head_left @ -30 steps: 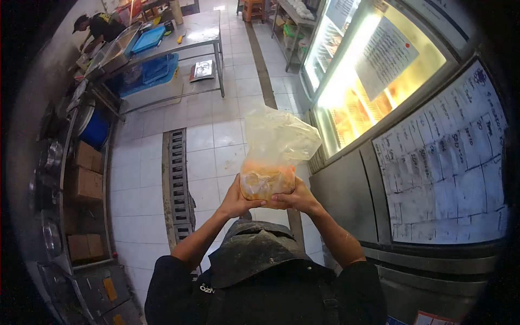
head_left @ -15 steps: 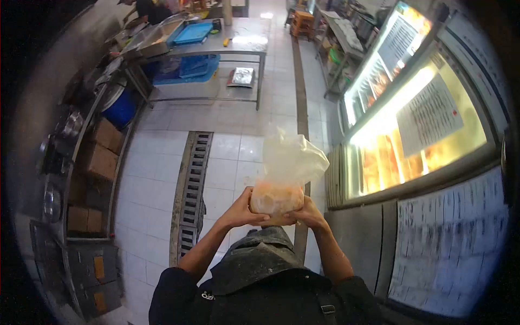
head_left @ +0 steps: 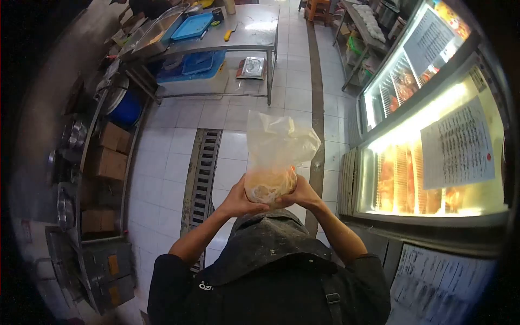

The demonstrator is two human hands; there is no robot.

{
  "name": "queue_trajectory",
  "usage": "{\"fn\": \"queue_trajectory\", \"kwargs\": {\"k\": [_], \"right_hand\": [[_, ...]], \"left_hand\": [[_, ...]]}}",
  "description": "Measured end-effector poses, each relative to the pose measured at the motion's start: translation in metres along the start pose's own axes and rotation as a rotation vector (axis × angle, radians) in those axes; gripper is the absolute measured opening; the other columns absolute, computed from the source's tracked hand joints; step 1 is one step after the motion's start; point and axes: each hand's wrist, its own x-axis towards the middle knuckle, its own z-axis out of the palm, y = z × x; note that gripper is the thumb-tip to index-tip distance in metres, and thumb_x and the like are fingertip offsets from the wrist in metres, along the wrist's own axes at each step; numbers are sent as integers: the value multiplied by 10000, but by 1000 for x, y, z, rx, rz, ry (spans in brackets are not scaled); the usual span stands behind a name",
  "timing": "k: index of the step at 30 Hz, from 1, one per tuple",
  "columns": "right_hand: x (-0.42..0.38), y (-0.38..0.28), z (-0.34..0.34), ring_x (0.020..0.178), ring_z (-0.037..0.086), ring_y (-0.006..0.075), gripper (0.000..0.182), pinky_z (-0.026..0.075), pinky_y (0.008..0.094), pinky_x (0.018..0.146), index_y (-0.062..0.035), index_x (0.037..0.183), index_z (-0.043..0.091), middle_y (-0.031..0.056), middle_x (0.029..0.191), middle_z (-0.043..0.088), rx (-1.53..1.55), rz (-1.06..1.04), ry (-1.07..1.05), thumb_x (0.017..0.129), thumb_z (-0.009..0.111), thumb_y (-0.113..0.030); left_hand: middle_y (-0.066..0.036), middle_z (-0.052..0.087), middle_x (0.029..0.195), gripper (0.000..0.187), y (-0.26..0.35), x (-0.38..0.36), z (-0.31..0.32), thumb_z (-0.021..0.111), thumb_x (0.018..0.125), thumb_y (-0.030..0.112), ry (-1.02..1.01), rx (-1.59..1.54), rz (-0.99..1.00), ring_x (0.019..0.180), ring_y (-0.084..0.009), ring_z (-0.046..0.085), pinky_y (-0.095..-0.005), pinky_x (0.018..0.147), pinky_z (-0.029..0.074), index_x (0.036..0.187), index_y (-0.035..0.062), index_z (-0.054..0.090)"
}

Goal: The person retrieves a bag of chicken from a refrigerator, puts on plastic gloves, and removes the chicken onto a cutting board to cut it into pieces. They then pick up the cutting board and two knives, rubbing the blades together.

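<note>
A clear plastic bag [head_left: 271, 181] with pale, yellowish-orange food in its lower part is held up in front of my chest. Its loose, translucent top stands above the food and flops to the right. My left hand [head_left: 242, 200] grips the filled part from the left, thumb across the front. From the other side my right hand [head_left: 298, 196] clasps it the same way, and the two thumbs nearly meet at the bottom. What exactly the food is I cannot make out. Fingers behind the bag are hidden.
Ahead stands a steel table [head_left: 249, 27] bearing a blue tray [head_left: 193, 26] and a yellow-handled tool [head_left: 229, 33]. Lit display fridges [head_left: 401, 173] line the right. Shelving with cardboard boxes [head_left: 112, 162] runs along the left. A drain grate [head_left: 203, 173] crosses the tiled floor.
The bag and both hands have shifted slightly up and left in view, still together. The fridges and table show from a slightly different angle, and the bag's top has moved a little.
</note>
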Motion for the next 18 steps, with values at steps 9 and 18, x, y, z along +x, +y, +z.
{"fn": "queue_trajectory", "kwargs": {"k": [9,18], "right_hand": [[113,-44,-14,955,599,179,544,479,329,852,32,1100,550,110,1029,633,-115,-1,-32,635,803,-96],[297,-85,-21,954,598,170,591,484,304,834,36,1141,528,114,1065,618,-173,-9,47,638,799,-114]], "left_hand": [[-101,543,1180,823,4,65,-66,833,603,128,260,5,53,1102,-177,516,-322,935,424,1283,3,386],[-113,554,1159,697,25,170,-209,794,665,101,332,-206,7,1072,-179,540,-312,922,436,1241,-27,423]]}}
